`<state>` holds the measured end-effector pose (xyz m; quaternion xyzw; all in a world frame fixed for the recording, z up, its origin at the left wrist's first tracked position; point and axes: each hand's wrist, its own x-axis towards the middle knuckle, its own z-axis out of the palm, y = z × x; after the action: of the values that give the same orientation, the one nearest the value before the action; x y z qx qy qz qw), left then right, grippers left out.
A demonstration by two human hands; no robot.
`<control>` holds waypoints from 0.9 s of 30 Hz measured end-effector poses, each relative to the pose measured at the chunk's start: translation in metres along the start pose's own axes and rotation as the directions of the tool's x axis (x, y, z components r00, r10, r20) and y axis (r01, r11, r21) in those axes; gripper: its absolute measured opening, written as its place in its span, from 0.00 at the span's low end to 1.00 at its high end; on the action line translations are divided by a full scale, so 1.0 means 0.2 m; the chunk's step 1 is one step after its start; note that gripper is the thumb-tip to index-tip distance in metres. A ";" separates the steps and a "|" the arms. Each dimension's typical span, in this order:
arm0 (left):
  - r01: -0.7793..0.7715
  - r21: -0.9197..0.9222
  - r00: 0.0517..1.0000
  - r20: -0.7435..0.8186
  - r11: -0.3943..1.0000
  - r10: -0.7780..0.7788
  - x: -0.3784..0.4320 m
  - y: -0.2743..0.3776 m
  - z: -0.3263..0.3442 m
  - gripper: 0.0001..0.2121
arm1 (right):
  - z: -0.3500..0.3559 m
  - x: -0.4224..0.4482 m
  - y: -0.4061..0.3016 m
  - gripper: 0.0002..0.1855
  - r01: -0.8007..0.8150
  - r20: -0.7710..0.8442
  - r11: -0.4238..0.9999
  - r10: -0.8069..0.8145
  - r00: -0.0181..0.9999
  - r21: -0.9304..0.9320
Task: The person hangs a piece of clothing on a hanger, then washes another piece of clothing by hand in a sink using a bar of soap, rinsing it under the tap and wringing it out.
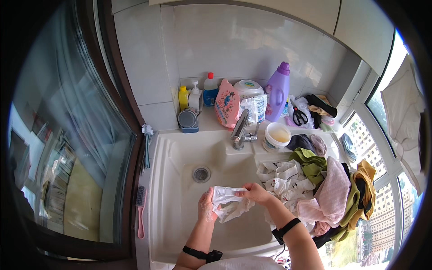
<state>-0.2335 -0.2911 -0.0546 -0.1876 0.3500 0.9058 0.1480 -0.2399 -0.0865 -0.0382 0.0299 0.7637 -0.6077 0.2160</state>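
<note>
Over the basin of a white laundry sink (175,216), a small white cloth garment (229,195) is stretched between my two hands. My left hand (206,206), with soap suds on its palm and wrist, grips the garment's left end. My right hand (254,194) pinches its upper right part between thumb and fingers. A loose part of the cloth hangs below in a loop. Beyond my hands lies the round metal drain (201,174). The chrome faucet (240,130) stands at the sink's back edge, and no water is seen running from it.
Piled clothes (324,192) cover the sink's right side. A white tub (276,136) stands by the faucet. Behind are a purple detergent bottle (278,92), a pink bag (227,103) and black-handled scissors (299,116). A pink brush (141,211) and a teal brush (147,145) lie along the left ledge.
</note>
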 end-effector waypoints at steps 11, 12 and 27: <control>0.033 -0.226 0.979 0.204 0.974 0.014 0.19 -0.39 -0.39 0.15 | 0.51 0.04 -0.27 0.09 0.233 -0.297 0.914 -0.336 0.894 -0.333; 0.178 -0.301 0.974 0.190 0.937 -0.124 0.18 -0.36 -0.36 0.14 | 0.53 0.07 -0.24 0.11 0.207 -0.311 0.880 -0.358 0.880 -0.427; 0.396 0.104 0.915 0.038 0.912 -0.402 0.07 -0.15 -0.12 0.07 | 0.44 0.12 -0.14 0.17 0.114 -0.387 0.718 -0.493 0.779 -0.686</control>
<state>-0.2293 -0.2837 -0.0944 -0.2211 0.3422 0.8440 0.3487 -0.2450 -0.1827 -0.0358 -0.0044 0.9430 -0.3101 -0.1209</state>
